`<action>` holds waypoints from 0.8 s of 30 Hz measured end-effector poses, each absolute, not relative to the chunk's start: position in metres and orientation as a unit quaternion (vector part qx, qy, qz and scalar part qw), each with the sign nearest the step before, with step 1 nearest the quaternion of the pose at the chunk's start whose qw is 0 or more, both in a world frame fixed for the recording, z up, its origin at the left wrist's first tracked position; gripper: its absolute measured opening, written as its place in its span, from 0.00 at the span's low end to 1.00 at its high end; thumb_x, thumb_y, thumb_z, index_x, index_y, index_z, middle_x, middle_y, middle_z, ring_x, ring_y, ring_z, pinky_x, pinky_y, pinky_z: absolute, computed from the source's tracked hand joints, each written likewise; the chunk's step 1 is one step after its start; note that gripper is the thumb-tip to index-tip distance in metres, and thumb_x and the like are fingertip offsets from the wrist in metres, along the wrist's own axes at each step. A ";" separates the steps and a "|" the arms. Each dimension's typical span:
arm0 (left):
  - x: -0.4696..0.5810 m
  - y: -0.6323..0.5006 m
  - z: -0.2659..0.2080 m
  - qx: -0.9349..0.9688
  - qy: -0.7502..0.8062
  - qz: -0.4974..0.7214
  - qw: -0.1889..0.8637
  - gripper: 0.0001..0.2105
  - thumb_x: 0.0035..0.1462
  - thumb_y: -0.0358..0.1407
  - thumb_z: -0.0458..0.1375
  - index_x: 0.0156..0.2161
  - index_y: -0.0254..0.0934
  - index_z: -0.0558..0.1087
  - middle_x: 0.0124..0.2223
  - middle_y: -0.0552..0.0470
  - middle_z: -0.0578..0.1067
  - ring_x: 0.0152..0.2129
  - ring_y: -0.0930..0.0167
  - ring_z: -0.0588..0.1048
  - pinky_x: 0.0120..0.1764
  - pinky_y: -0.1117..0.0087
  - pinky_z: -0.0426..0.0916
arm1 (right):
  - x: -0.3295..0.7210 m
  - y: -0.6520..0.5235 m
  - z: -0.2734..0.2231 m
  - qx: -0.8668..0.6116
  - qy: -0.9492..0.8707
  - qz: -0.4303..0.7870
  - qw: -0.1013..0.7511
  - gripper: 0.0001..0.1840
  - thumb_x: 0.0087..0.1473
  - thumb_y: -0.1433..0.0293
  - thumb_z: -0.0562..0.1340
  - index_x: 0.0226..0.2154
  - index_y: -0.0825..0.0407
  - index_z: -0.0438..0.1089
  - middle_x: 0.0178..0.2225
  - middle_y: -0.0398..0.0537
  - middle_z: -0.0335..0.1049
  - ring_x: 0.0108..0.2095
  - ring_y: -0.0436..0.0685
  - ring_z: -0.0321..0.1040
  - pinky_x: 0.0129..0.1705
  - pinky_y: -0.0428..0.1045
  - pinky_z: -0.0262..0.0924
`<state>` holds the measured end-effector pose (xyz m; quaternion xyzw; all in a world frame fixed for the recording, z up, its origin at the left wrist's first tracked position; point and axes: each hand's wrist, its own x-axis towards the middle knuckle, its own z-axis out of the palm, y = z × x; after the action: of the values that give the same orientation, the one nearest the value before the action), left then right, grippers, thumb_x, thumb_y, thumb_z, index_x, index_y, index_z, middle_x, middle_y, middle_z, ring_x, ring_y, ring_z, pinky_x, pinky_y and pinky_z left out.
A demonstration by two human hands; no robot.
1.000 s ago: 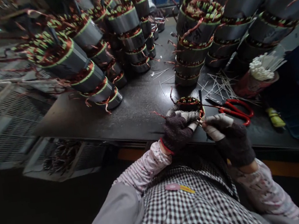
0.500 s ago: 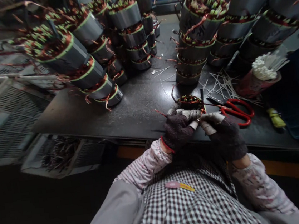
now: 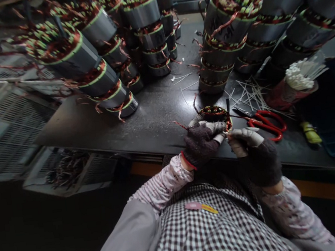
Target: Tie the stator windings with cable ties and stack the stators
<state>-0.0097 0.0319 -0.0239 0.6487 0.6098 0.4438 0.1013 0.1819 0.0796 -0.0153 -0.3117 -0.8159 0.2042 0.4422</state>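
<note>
Dark handwriting marks the top ring of the stack (image 3: 219,27) at twelve o'clock from the wound ring (image 3: 213,112), its strokes too smeared to read; more scrawl shows on the tall stack (image 3: 72,68) at ten o'clock, also illegible; the red cup (image 3: 283,95) between two and three o'clock bears pale print, unreadable here; the wound ring itself lies near the bench's (image 3: 155,123) front edge, its near side hidden behind the hands; the left hand (image 3: 201,142), in a dark glove with wrapped fingertips, bends its fingers closely over that side, gripping it; the right hand's (image 3: 257,153) thumb and forefinger nearly meet there, though whether they pinch anything I cannot tell; red-handled scissors (image 3: 254,123) lie at three o'clock; the outermost stacks at one and two o'clock are cut off by the frame
</note>
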 end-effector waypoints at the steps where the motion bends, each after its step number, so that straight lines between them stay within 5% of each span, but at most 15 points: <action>1: -0.010 0.032 -0.024 0.649 0.608 0.448 0.096 0.08 0.70 0.35 0.72 0.51 0.45 0.90 0.51 0.51 0.92 0.52 0.61 0.90 0.76 0.44 0.73 | 0.182 0.081 -0.016 -0.314 -0.822 0.200 0.431 0.05 0.72 0.65 0.70 0.46 0.45 0.84 0.42 0.51 0.88 0.42 0.65 0.86 0.48 0.61 0.84; 15: -0.014 0.030 -0.025 0.666 0.587 0.446 0.110 0.09 0.71 0.36 0.70 0.52 0.44 0.90 0.52 0.51 0.92 0.52 0.60 0.90 0.76 0.42 0.71 | 0.182 0.084 -0.017 -0.332 -0.846 0.177 0.377 0.08 0.73 0.65 0.68 0.50 0.46 0.84 0.45 0.54 0.90 0.43 0.65 0.88 0.47 0.60 0.85; 24: -0.017 0.027 -0.020 0.661 0.579 0.459 0.134 0.06 0.72 0.37 0.71 0.50 0.43 0.90 0.49 0.50 0.92 0.50 0.61 0.89 0.74 0.44 0.73 | 0.179 0.094 -0.009 -0.248 -0.865 0.117 0.420 0.07 0.73 0.69 0.68 0.49 0.44 0.84 0.48 0.54 0.88 0.49 0.68 0.85 0.53 0.66 0.82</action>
<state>-0.0170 0.0274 -0.0205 0.6607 0.5789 0.4587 0.1341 0.1791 0.0939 -0.0086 -0.2477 -0.8650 0.1173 0.4202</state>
